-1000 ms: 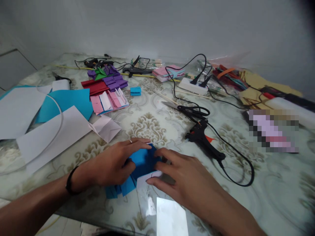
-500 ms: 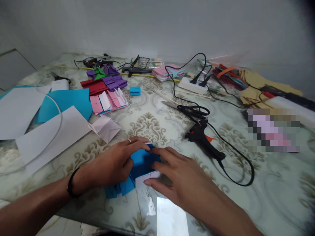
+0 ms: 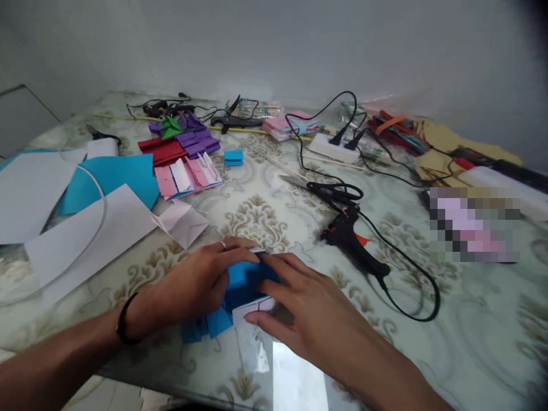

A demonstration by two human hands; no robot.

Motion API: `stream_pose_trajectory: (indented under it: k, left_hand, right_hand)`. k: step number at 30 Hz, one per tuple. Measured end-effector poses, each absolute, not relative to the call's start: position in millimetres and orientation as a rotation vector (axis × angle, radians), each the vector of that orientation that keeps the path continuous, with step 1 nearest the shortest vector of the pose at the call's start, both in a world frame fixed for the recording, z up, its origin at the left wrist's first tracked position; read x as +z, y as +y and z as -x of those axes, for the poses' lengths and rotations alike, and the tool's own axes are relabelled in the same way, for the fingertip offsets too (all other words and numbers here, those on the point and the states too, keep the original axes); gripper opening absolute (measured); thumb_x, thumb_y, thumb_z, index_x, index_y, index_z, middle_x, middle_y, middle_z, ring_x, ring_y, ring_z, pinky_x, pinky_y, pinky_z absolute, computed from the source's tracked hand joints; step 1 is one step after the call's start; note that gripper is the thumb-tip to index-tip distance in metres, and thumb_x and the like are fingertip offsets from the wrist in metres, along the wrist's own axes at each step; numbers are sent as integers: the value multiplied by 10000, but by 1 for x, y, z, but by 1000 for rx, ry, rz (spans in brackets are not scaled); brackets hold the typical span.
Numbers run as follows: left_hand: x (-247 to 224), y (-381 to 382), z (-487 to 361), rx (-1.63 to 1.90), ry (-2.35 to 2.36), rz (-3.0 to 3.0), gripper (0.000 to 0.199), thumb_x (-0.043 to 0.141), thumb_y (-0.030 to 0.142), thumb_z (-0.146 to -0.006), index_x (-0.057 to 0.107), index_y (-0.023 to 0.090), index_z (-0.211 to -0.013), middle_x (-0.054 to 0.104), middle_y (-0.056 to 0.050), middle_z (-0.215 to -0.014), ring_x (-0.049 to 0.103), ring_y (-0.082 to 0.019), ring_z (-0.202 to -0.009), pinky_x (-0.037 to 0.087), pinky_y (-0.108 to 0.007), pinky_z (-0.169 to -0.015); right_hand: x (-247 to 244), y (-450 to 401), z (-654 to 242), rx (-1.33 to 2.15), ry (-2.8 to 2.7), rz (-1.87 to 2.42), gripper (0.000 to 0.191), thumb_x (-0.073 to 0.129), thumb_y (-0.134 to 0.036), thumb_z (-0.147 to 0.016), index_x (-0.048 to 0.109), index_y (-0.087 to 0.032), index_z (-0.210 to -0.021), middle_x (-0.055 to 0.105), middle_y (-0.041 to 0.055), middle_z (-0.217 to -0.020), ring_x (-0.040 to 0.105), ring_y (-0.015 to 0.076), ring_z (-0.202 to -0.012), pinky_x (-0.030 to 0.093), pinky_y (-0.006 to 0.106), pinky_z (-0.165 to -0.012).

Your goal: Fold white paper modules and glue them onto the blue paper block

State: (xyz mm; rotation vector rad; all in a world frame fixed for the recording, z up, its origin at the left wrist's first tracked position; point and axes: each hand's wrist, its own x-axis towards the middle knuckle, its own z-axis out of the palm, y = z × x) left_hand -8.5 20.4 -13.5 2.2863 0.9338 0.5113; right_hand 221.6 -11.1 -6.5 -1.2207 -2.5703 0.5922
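Between my hands is a folded piece of blue paper [image 3: 245,281], white on its turned-up near side. My left hand [image 3: 199,282] wears a ring and presses fingertips along the paper's far edge, its other fingers curled at the left side. On the right end, my right hand [image 3: 306,294] holds the same sheet, thumb at the white near flap and fingers over the blue face. Partly under my left hand lie more folded blue paper pieces [image 3: 219,324]. The paper's underside is hidden.
A black glue gun [image 3: 359,245] and scissors [image 3: 331,189] lie right of centre, their cable looping right. Folded pink-and-white papers [image 3: 188,174], blue sheets [image 3: 111,177] and white sheets [image 3: 92,240] spread left. Behind stands a white power strip [image 3: 331,148].
Both hands stay on the blue paper in almost the same pose. My right thumb and the white near flap have shifted slightly left; the whole view has drifted a little.
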Motion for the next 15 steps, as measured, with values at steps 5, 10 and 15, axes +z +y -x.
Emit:
stream_pose_trajectory:
  k: [5, 10, 15]
  left_hand:
    - [-15, 20, 10, 535, 939, -2271, 666, 448, -99, -784, 653, 217, -1333, 639, -80, -1482, 617, -205, -1364, 488, -413, -1192]
    - [-17, 21, 11, 550, 939, -2270, 667, 442, -83, -784, 645, 203, -1351, 637, -87, -1488, 609, -211, -1378, 483, -415, -1200]
    - [-16, 22, 9, 582, 939, -2254, 584, 454, -24, -862, 628, 202, -1372, 669, -91, -1459, 627, -245, -1366, 501, -442, -1187]
  right_hand:
    - [-8, -11, -221, 584, -2568, 1212, 282, 729, -467, -948, 792, -193, -924, 701, 173, -1323, 624, 390, -1212, 576, 617, -993]
    - [-8, -10, -221, 595, -2565, 1200, 286, 735, -471, -944, 783, -192, -907, 705, 165, -1308, 628, 387, -1196, 580, 612, -977]
    - [-9, -7, -224, 648, -2536, 1139, 231, 754, -430, -943, 790, -203, -926, 736, 121, -1209, 660, 334, -1113, 598, 537, -932]
